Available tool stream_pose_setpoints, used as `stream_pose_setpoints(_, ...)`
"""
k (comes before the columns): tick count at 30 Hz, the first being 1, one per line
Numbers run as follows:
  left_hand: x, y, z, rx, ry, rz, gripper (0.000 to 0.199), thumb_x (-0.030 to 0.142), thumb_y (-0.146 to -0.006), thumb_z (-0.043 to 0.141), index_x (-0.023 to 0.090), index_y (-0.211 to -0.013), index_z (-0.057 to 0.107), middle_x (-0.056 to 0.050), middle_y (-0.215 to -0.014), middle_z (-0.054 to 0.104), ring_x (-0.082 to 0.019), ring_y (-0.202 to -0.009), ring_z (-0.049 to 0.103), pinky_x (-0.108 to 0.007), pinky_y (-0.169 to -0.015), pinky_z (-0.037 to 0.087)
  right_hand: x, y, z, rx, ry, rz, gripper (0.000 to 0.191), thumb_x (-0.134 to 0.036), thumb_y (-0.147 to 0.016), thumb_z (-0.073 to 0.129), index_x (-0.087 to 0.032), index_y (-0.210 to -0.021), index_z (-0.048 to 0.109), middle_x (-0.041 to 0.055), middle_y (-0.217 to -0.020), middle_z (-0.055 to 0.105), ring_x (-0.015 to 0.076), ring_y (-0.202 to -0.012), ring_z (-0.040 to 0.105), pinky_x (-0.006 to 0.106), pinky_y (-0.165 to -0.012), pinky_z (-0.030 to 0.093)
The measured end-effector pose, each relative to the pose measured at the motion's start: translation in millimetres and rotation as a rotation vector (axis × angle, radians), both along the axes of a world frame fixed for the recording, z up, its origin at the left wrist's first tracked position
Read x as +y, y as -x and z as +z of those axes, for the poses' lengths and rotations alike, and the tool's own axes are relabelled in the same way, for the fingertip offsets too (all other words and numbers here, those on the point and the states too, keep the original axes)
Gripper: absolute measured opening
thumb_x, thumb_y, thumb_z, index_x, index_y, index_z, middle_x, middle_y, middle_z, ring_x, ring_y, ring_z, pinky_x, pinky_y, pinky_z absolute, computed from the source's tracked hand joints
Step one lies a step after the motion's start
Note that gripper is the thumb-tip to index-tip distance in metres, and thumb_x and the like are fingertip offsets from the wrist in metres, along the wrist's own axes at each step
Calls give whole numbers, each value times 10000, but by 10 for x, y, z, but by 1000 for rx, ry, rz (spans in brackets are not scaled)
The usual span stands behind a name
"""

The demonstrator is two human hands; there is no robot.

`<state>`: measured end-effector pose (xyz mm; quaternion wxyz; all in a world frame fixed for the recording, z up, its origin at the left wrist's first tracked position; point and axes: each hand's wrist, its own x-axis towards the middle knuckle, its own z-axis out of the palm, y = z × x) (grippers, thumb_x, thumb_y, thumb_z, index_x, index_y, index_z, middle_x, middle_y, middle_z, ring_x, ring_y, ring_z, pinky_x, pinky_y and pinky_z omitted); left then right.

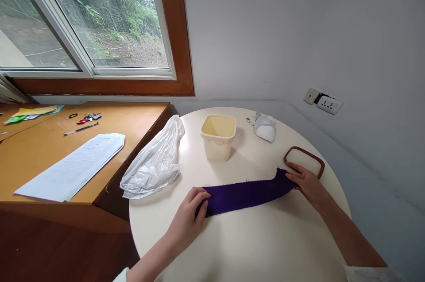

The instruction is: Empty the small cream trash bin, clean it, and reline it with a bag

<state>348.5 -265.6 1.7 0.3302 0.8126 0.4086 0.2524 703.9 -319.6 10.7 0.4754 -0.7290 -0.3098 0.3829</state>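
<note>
A long strip of dark purple cloth (244, 195) with frayed edges stretches between my two hands over the round white table (252, 246). My left hand (191, 211) grips its left end, thumb and fingers closed on the fabric near the tabletop. At the other end, my right hand (307, 184) pinches the cloth, where it bends upward a little. Just beyond the right hand lies a brown frame with rounded corners (307, 151), partly hidden by that hand. A cream plastic tub (217, 147) stands upright behind the strip, its top open.
On the table's left rim lies a crumpled clear plastic bag (154, 164); a small white bundle (265, 128) sits at the back right. The wooden desk (139, 118) at left carries papers (73, 167), a pen (81, 129) and keys (89, 117). A wall socket (329, 104) is at right.
</note>
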Motion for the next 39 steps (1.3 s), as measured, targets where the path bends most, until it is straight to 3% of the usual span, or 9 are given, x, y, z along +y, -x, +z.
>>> stream_pose_setpoints(4, 163, -8, 95, -418, 672, 112, 285, 386, -843, 440, 152, -811, 599, -79, -867, 626, -190, -831, 610, -358, -829, 500, 107, 617, 306, -272, -134, 132, 543, -303, -761, 516, -201, -1277, 380, 109, -1098, 638, 130, -546, 560, 260, -461, 473)
stream_pose_setpoints(7, 250, -44, 107, -636, 1213, 159, 344, 401, -827, 472, 86, -865, 607, -135, -915, 655, -211, -864, 634, -341, -855, 490, 247, 1282, 401, -422, -233, 343, 508, -190, -803, 423, -196, -1305, 343, 98, -1082, 647, 167, -778, 632, 304, -711, 504)
stream_pose_setpoints(10, 258, -84, 73, -721, 1467, 153, 375, 408, -835, 464, 59, -862, 597, -144, -838, 667, -206, -781, 656, -310, -759, 521, 328, 1886, 320, -487, -245, 633, 561, -96, -805, 374, -187, -1349, 276, 106, -1121, 625, 186, -971, 603, 321, -828, 462)
stream_pose_setpoints(14, 237, -71, 5, -814, 1426, 192, 246, 339, -832, 490, 132, -711, 542, -18, -570, 587, -126, -517, 605, -212, -502, 490, 263, 2242, 178, -614, -314, 855, 661, -124, -803, 421, -229, -1398, 154, 88, -1088, 619, 207, -883, 612, 328, -737, 475)
stream_pose_setpoints(18, 248, -28, -10, -770, 1344, 127, 162, 291, -818, 539, 133, -842, 562, -14, -600, 597, -131, -580, 633, -233, -602, 516, 157, 2060, 155, -566, -368, 810, 552, -178, -843, 398, -264, -1363, 234, 55, -1114, 599, 175, -845, 592, 326, -769, 462)
stream_pose_setpoints(21, 259, -53, 2, -653, 1268, 119, 250, 280, -795, 588, 130, -990, 543, -67, -748, 652, -135, -645, 651, -244, -644, 522, 131, 1816, 117, -482, -338, 708, 383, -196, -846, 399, -249, -1224, 425, 50, -1079, 591, 130, -709, 572, 315, -752, 473)
stream_pose_setpoints(24, 263, -124, 10, -573, 1214, 116, 302, 298, -774, 618, 137, -1013, 525, -76, -790, 654, -117, -623, 642, -230, -621, 519, 112, 1688, 46, -339, -268, 653, 347, -187, -820, 431, -235, -1163, 464, 36, -987, 584, 90, -587, 527, 275, -663, 495)
stream_pose_setpoints(30, 269, -218, 51, -419, 1081, 136, 341, 408, -737, 630, 154, -933, 515, -18, -702, 616, -108, -588, 619, -210, -567, 495, 27, 1849, 52, -120, -319, 784, 348, -145, -801, 463, -239, -1135, 474, 27, -1032, 571, 110, -784, 592, 262, -738, 492)
stream_pose_setpoints(39, 318, -115, 178, -272, 1044, 108, 433, 488, -761, 536, 225, -1098, 465, 9, -734, 562, -73, -535, 516, -164, -449, 329, 10, 2138, 30, -520, -732, 1029, 289, -48, -729, 443, -185, -945, 578, 29, -874, 652, 141, -851, 570, 298, -847, 405)
